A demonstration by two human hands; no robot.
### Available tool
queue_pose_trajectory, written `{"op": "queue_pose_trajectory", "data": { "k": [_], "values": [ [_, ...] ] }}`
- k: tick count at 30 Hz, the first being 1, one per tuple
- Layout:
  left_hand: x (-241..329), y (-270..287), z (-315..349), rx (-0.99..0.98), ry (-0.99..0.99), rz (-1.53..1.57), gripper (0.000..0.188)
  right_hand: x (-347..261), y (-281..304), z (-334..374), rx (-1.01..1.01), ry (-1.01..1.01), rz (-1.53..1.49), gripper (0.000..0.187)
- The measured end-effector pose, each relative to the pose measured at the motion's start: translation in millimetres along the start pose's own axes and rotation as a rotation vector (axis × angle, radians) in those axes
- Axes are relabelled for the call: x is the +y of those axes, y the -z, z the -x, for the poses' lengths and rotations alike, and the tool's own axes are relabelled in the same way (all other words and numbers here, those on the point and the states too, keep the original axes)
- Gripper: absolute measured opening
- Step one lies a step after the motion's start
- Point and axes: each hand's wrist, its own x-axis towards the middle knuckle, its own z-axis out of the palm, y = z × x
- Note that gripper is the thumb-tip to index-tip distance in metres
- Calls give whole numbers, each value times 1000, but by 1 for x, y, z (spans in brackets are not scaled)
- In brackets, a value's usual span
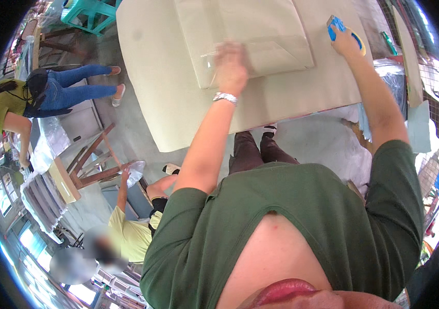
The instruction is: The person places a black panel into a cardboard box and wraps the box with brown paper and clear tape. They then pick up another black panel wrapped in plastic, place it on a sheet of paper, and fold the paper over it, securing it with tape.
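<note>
A flat parcel in tan paper (268,26) lies on a large sheet of tan paper (152,87) spread over the table in front of me. My left hand (231,69), with a silver watch at the wrist, is over the parcel's near left part. Motion smears its fingers. Beside it, a shiny strip of clear tape (208,65) shows on the parcel's left end. Off to the right, my right hand (347,45) is closed around a blue tape dispenser (336,23) with a yellowish roll, held above the sheet's right side and apart from the parcel.
At far left a person in jeans (75,85) bends over a work surface. Nearer, another person in a yellow shirt (132,232) sits beside a wooden trestle (93,154). A green plastic stool (88,15) stands past the table's far left corner. Plastic-covered goods (392,80) border the right side.
</note>
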Motion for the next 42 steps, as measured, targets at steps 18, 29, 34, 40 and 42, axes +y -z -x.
{"op": "queue_pose_trajectory", "data": {
  "k": [18, 29, 34, 40, 42],
  "values": [
    [-40, 41, 24, -31, 675, 127, 72, -118, -33, 31, -147, -487, -790, 80],
    [45, 27, 124, -191, 807, 641, 57, 6, 16, 54, -112, -9, -839, 58],
    [131, -7, 165, -615, 891, 1365, 48, 56, 119, 168, 203, 167, -819, 42],
    [15, 14, 77, -578, 800, 1442, 32, 36, 150, 296, 550, 497, -762, 46],
    [-101, 99, 28, -422, 650, 1614, 32, 29, 161, 327, 519, 553, -935, 46]
  ]
}}
